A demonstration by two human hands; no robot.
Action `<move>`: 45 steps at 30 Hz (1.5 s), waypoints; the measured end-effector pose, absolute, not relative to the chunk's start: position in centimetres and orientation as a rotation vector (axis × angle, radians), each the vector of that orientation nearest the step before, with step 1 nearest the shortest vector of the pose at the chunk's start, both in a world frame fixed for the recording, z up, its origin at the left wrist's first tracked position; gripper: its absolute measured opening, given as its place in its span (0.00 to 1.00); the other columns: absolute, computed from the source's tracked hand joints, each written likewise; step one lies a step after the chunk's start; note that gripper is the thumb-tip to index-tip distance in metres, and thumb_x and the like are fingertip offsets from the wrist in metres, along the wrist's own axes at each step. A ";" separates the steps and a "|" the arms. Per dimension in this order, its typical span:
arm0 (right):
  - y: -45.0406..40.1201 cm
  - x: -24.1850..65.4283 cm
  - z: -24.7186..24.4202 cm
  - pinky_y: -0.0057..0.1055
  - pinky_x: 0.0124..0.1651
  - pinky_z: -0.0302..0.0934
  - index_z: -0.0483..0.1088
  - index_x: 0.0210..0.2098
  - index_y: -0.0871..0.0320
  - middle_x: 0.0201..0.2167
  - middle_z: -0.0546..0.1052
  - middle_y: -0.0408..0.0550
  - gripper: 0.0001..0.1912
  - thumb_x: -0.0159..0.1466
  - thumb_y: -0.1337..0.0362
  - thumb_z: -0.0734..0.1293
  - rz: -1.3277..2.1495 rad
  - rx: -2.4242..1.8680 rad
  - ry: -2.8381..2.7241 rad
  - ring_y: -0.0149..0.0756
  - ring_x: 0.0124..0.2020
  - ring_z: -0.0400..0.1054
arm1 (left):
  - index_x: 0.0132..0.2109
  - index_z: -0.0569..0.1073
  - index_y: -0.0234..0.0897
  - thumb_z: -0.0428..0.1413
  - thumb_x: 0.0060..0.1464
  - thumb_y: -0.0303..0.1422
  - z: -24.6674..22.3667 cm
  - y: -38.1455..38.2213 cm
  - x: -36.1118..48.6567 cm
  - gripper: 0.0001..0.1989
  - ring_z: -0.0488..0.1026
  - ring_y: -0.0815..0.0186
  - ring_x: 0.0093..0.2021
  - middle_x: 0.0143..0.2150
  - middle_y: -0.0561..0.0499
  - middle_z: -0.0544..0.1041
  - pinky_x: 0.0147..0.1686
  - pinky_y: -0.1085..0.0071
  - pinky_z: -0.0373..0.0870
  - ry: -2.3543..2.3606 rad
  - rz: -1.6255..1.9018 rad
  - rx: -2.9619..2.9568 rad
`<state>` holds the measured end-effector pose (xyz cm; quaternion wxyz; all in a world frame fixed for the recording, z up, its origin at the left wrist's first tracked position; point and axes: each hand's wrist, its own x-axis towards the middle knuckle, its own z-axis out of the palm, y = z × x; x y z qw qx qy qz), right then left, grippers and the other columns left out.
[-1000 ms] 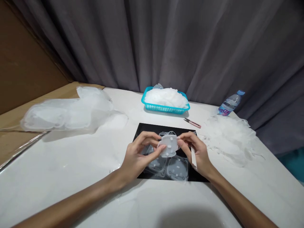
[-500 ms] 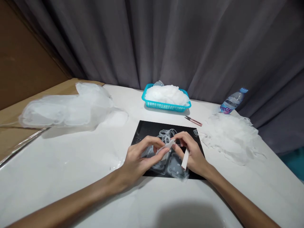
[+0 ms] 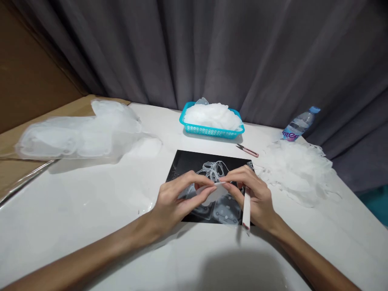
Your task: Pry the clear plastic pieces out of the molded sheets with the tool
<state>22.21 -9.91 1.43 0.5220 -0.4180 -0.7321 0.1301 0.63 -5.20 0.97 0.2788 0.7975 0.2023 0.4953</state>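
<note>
Nearest on the white desk (image 3: 100,194), two bare hands work close together over a black mat (image 3: 187,158). The left hand (image 3: 178,196) is clamped by thumb and fingers on the left side of a thin translucent piece (image 3: 214,195), and the right hand (image 3: 257,194) pinches the same piece at its upper right, the two sets of fingertips almost meeting. The piece is held up above the mat, tilted. A flat white stick (image 3: 246,210) also sits in the right hand, its reddish-tipped end pointing toward the near side of the desk. Beneath the hands, clear dotted pieces (image 3: 226,211) lie on the near part of the mat; a loose tangle of clear strips (image 3: 213,169) lies farther up it. Toward the desk's right edge spreads a heap of white, filmy scraps (image 3: 303,171). Toward the left edge, a cloudy plastic bundle (image 3: 69,139) lies partly over brown cardboard (image 3: 72,106). Beyond the mat's far right corner are pink-handled snips (image 3: 249,151). Near the far edge stands a turquoise basket (image 3: 212,131) filled with soft white material (image 3: 212,115); a blue-capped bottle (image 3: 299,124) leans near the far right corner. A gray curtain (image 3: 209,52) hangs behind the far edge.
</note>
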 end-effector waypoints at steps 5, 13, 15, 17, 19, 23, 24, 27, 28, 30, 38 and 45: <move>-10.1 22.3 1.8 0.37 0.34 0.63 0.77 0.46 0.51 0.38 0.82 0.46 0.08 0.70 0.70 0.70 0.325 -1.003 -1.716 0.38 0.36 0.73 | 0.52 0.77 0.41 0.64 0.60 0.20 1.5 -5.1 0.5 0.16 0.79 0.66 0.36 0.40 0.50 0.82 0.36 0.70 0.75 0.466 1.328 2.183; -10.6 21.5 0.8 0.37 0.34 0.65 0.77 0.45 0.51 0.37 0.83 0.46 0.08 0.69 0.70 0.71 0.415 -0.985 -1.637 0.38 0.35 0.73 | 0.50 0.75 0.39 0.68 0.59 0.27 1.0 -5.3 0.7 0.14 0.80 0.65 0.40 0.42 0.50 0.82 0.41 0.71 0.77 0.628 1.255 2.109; -10.6 21.3 0.5 0.37 0.34 0.65 0.77 0.44 0.51 0.37 0.83 0.47 0.07 0.69 0.70 0.72 0.421 -0.968 -1.633 0.38 0.34 0.73 | 0.50 0.76 0.39 0.66 0.61 0.27 1.0 -5.3 0.7 0.11 0.82 0.64 0.43 0.43 0.50 0.82 0.45 0.70 0.79 0.637 1.173 2.032; -10.6 21.3 0.3 0.38 0.36 0.66 0.77 0.43 0.52 0.37 0.82 0.46 0.07 0.69 0.70 0.72 0.427 -0.968 -1.621 0.38 0.35 0.73 | 0.49 0.75 0.39 0.64 0.63 0.27 1.3 -5.2 0.6 0.08 0.82 0.64 0.45 0.43 0.50 0.83 0.47 0.70 0.79 0.607 1.105 1.972; -10.6 21.3 0.3 0.38 0.37 0.66 0.77 0.42 0.52 0.36 0.82 0.46 0.07 0.68 0.71 0.72 0.433 -0.974 -1.614 0.38 0.36 0.74 | 0.48 0.75 0.39 0.62 0.64 0.25 1.6 -5.1 0.5 0.07 0.83 0.64 0.46 0.45 0.50 0.84 0.48 0.71 0.80 0.576 1.069 1.975; -10.6 21.4 0.5 0.41 0.41 0.66 0.76 0.41 0.51 0.37 0.82 0.46 0.07 0.68 0.71 0.72 0.359 -1.006 -1.654 0.40 0.38 0.74 | 0.52 0.76 0.41 0.60 0.64 0.20 1.5 -4.7 0.1 0.14 0.83 0.64 0.48 0.48 0.49 0.84 0.48 0.72 0.80 0.434 1.128 2.159; -10.6 21.4 0.7 0.42 0.42 0.66 0.76 0.41 0.51 0.38 0.82 0.46 0.07 0.68 0.70 0.73 0.326 -1.013 -1.669 0.40 0.39 0.74 | 0.54 0.76 0.41 0.60 0.64 0.19 1.3 -4.6 0.0 0.16 0.83 0.63 0.49 0.49 0.48 0.84 0.49 0.71 0.81 0.390 1.146 2.217; -10.5 21.3 0.9 0.44 0.44 0.67 0.77 0.42 0.51 0.39 0.81 0.47 0.06 0.68 0.70 0.72 0.291 -1.007 -1.690 0.41 0.40 0.75 | 0.59 0.76 0.45 0.58 0.65 0.19 1.0 -4.5 -0.2 0.21 0.83 0.62 0.50 0.52 0.47 0.84 0.49 0.69 0.81 0.352 1.187 2.325; -10.5 21.3 1.0 0.44 0.44 0.68 0.78 0.42 0.51 0.39 0.81 0.47 0.06 0.68 0.69 0.72 0.307 -1.002 -1.687 0.41 0.40 0.75 | 0.60 0.76 0.45 0.58 0.65 0.19 1.0 -4.5 -0.3 0.21 0.83 0.62 0.50 0.52 0.46 0.84 0.48 0.69 0.81 0.369 1.192 2.328; -10.5 21.3 1.1 0.43 0.42 0.69 0.78 0.43 0.51 0.38 0.80 0.47 0.06 0.69 0.68 0.72 0.349 -0.996 -1.684 0.40 0.39 0.74 | 0.59 0.77 0.46 0.58 0.65 0.20 1.2 -4.7 -0.2 0.21 0.83 0.62 0.49 0.51 0.47 0.84 0.48 0.69 0.81 0.403 1.196 2.296; -9.4 23.6 1.9 0.31 0.30 0.61 0.76 0.37 0.55 0.29 0.77 0.43 0.10 0.73 0.59 0.67 0.592 -1.314 -1.714 0.33 0.28 0.69 | 0.49 0.77 0.41 0.61 0.65 0.23 2.2 -5.1 0.1 0.09 0.82 0.67 0.43 0.44 0.52 0.84 0.44 0.74 0.79 0.581 1.060 2.088; -8.9 26.2 1.5 0.31 0.34 0.65 0.75 0.51 0.53 0.37 0.79 0.46 0.14 0.71 0.53 0.70 0.570 -1.487 -2.066 0.38 0.36 0.75 | 0.45 0.78 0.40 0.62 0.64 0.27 2.9 -4.8 0.4 0.04 0.82 0.66 0.42 0.41 0.54 0.83 0.46 0.72 0.82 0.600 1.046 1.961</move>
